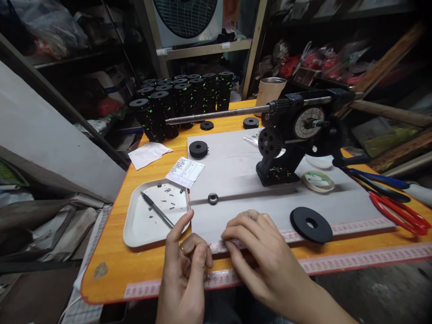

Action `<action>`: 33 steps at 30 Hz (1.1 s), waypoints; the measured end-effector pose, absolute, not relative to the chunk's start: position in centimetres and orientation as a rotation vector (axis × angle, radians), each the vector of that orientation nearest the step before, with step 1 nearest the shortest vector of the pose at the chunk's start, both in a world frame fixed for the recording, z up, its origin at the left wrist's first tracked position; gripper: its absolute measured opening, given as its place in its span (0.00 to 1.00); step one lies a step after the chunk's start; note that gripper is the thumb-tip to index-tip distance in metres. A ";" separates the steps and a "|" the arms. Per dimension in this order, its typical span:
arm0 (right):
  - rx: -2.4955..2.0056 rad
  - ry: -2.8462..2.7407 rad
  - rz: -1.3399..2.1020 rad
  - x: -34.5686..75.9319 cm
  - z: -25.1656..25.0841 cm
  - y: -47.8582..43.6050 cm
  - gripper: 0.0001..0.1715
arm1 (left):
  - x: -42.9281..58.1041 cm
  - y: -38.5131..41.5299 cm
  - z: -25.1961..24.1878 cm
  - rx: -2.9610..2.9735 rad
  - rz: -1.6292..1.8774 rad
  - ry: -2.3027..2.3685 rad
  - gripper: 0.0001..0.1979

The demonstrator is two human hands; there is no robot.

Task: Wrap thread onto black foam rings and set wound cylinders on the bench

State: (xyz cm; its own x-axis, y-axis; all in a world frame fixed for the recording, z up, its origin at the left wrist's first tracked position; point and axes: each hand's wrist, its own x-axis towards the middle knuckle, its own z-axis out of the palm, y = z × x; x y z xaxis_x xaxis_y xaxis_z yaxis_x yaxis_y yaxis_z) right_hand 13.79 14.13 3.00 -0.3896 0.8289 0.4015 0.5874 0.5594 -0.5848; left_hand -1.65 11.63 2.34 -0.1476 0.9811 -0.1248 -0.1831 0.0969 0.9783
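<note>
Fingers of the right hand are pressing, empty, on the near edge of the grey mat, seemingly steadying it, while the left hand is curling half-closed just beside them, with any contents impossible to tell, and a black ring is lying just beyond the fingertips.

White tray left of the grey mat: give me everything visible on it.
The white tray is a shallow rounded rectangle, plastic-looking, with a raised rim. It lies flat on the orange table, right beside the grey mat. Inside, a dark pen lies diagonally among scattered small dark bits. A printed paper slip overlaps its far right corner. The thumb of the left hand sits over its near right corner; contact is unclear.
</note>
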 end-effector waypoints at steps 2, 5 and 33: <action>-1.132 -2.113 0.444 13.8 2.8 14.2 0.09 | -1.6 11.6 2.4 0.908 1.315 1.246 0.26; -1.132 -2.084 0.435 13.9 2.6 14.3 0.08 | -1.6 11.7 2.5 0.896 1.310 1.253 0.28; -1.094 -2.010 0.432 15.0 2.5 14.5 0.12 | -1.6 12.0 2.9 0.791 1.346 1.259 0.29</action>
